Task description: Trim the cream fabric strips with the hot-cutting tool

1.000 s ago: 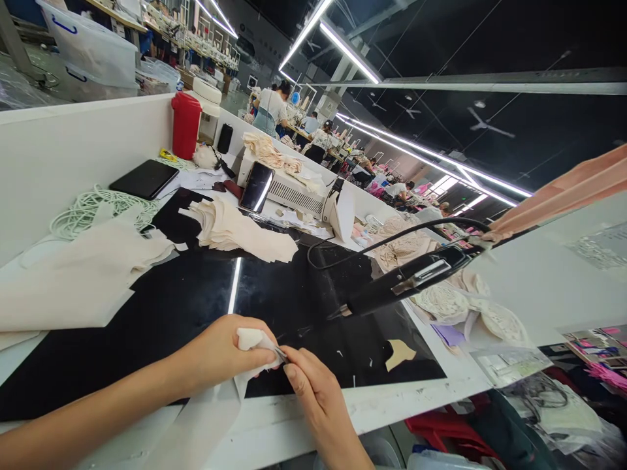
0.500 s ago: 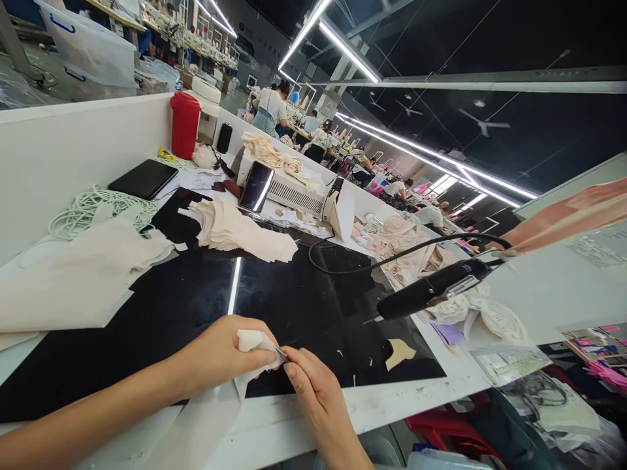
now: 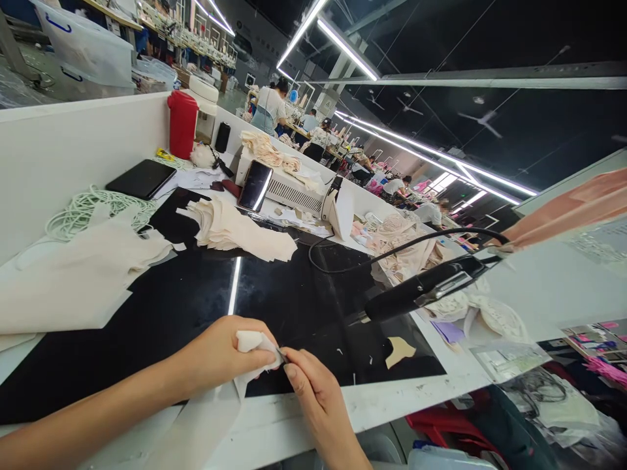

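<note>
My left hand (image 3: 240,352) is closed on a folded piece of pale fabric (image 3: 208,424), part of which hangs down over the table's front edge. Pinched in my right hand (image 3: 313,385) is a small metal tool (image 3: 283,356), its tip against the fabric beside my left thumb. Both hands are close together above the front edge of the black mat (image 3: 161,326). Beyond them lies a stack of cream fabric pieces (image 3: 240,232). A black corded tool (image 3: 421,287) hangs above the mat's right side.
Larger cream fabric sheets (image 3: 73,281) cover the left side, near green cord (image 3: 73,215). A phone (image 3: 255,186), a red container (image 3: 183,124) and a lamp (image 3: 337,209) stand at the back. One scrap (image 3: 400,351) lies right. People sit and stand far off.
The hanging black tool has swung a little to the left and its tip is lower over the mat. My hands and the fabric look almost unmoved.
</note>
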`<state>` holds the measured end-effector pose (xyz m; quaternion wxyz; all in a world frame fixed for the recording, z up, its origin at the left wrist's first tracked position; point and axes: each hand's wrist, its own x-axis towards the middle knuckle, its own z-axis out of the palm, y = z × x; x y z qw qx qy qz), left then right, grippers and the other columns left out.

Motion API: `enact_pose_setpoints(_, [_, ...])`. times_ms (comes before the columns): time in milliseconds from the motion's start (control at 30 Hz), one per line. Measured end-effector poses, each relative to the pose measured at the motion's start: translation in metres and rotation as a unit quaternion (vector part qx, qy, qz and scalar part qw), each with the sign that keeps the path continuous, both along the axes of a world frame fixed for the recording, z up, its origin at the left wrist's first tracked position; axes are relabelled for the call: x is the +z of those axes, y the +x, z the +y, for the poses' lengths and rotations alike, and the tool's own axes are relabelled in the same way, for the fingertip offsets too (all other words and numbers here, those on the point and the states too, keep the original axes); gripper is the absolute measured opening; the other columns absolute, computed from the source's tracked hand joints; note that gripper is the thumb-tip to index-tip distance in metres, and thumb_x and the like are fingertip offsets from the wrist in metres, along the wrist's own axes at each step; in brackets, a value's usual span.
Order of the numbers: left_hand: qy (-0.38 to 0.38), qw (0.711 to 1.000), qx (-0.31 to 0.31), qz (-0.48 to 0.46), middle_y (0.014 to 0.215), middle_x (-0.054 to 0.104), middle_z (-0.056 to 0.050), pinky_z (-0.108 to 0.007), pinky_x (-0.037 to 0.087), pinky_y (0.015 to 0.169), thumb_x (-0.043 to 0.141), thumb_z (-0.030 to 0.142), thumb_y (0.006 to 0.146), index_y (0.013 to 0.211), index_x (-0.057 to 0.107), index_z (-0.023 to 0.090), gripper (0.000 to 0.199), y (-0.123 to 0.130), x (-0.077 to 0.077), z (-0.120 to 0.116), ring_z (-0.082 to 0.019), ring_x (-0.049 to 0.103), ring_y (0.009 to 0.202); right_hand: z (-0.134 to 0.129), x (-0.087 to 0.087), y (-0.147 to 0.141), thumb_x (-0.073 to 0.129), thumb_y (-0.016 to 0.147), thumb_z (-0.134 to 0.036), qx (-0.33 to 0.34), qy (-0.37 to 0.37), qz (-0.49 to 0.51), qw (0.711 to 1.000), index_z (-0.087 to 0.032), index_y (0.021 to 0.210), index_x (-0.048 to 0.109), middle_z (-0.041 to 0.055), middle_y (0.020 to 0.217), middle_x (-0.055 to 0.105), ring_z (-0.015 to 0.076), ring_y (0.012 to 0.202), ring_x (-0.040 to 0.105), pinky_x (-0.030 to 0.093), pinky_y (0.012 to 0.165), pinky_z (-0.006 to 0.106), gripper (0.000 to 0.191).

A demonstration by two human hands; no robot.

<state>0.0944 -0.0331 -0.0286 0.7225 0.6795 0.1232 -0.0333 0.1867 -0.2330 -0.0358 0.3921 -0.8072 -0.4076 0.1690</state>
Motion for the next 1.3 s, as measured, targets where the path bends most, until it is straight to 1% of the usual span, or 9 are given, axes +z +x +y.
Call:
enact_pose_setpoints(233, [0.009, 1.000, -0.005, 0.001, 0.067, 0.065, 0.002, -0.024, 0.042, 0.061, 0.071, 0.038, 0.076, 0.081, 0.074, 0.019, 0.020, 0.001, -0.001, -0.001, -0.015, 0.057, 0.066, 0.001, -0.002, -0.002, 0.040, 0.108, -0.049, 0.006, 0.000, -0.036, 0.999, -0.026, 0.120, 0.074, 0.0039, 0.091, 0.069, 0.0173, 0.083, 0.065, 0.049, 0.072, 0.027, 0.043])
enact_pose_setpoints(400, [0.017, 1.000, -0.009, 0.001, 0.067, 0.064, 0.002, -0.024, 0.041, 0.061, 0.071, 0.039, 0.076, 0.080, 0.073, 0.019, 0.020, 0.001, -0.004, -0.001, -0.016, 0.056, 0.066, 0.004, -0.001, -0.004, 0.041, 0.108, -0.049, 0.006, 0.007, -0.035, 0.999, -0.026, 0.121, 0.073, 0.0035, 0.093, 0.070, 0.0170, 0.085, 0.065, 0.050, 0.075, 0.027, 0.041])
enact_pose_setpoints(633, [0.009, 1.000, -0.010, -0.002, 0.066, 0.063, 0.003, -0.024, 0.040, 0.061, 0.071, 0.038, 0.076, 0.079, 0.073, 0.019, 0.020, 0.000, -0.005, -0.001, -0.015, 0.055, 0.066, 0.006, 0.000, -0.005, 0.041, 0.108, -0.048, 0.017, 0.011, -0.057, 0.998, -0.026, 0.118, 0.074, 0.0030, 0.089, 0.068, 0.0168, 0.081, 0.064, 0.048, 0.072, 0.027, 0.041])
enact_pose_setpoints(833, [-0.006, 1.000, -0.016, -0.001, 0.066, 0.064, 0.003, -0.025, 0.042, 0.062, 0.072, 0.037, 0.077, 0.080, 0.073, 0.019, 0.018, 0.000, -0.005, -0.001, -0.016, 0.056, 0.066, 0.006, -0.004, -0.008, 0.040, 0.108, -0.049, 0.000, 0.020, -0.055, 0.998, -0.026, 0.114, 0.075, 0.0026, 0.087, 0.066, 0.0170, 0.080, 0.062, 0.046, 0.071, 0.028, 0.042])
enact_pose_setpoints(1033, [0.009, 1.000, -0.014, 0.004, 0.066, 0.064, 0.003, -0.024, 0.042, 0.062, 0.071, 0.037, 0.077, 0.078, 0.074, 0.020, 0.017, -0.001, 0.000, 0.000, -0.016, 0.057, 0.067, 0.008, -0.004, -0.010, 0.041, 0.109, -0.045, -0.001, 0.034, -0.053, 0.998, -0.026, 0.109, 0.076, 0.0015, 0.083, 0.065, 0.0162, 0.077, 0.060, 0.045, 0.070, 0.027, 0.039])
enact_pose_setpoints(1200, [0.016, 1.000, -0.020, -0.002, 0.066, 0.065, 0.003, -0.025, 0.045, 0.062, 0.072, 0.041, 0.076, 0.079, 0.074, 0.020, 0.021, 0.000, -0.004, 0.001, -0.016, 0.060, 0.066, 0.009, -0.007, -0.011, 0.043, 0.109, -0.042, -0.010, 0.051, -0.056, 0.997, -0.026, 0.109, 0.076, 0.0014, 0.081, 0.065, 0.0157, 0.075, 0.060, 0.046, 0.069, 0.027, 0.036])
enact_pose_setpoints(1300, [0.010, 1.000, -0.022, -0.014, 0.066, 0.066, 0.002, -0.025, 0.046, 0.063, 0.073, 0.041, 0.076, 0.082, 0.075, 0.020, 0.022, 0.000, -0.006, 0.002, -0.016, 0.060, 0.066, 0.008, -0.011, -0.012, 0.044, 0.108, -0.043, -0.021, 0.070, -0.052, 0.996, -0.027, 0.113, 0.076, 0.0023, 0.083, 0.068, 0.0161, 0.077, 0.062, 0.049, 0.070, 0.026, 0.036])
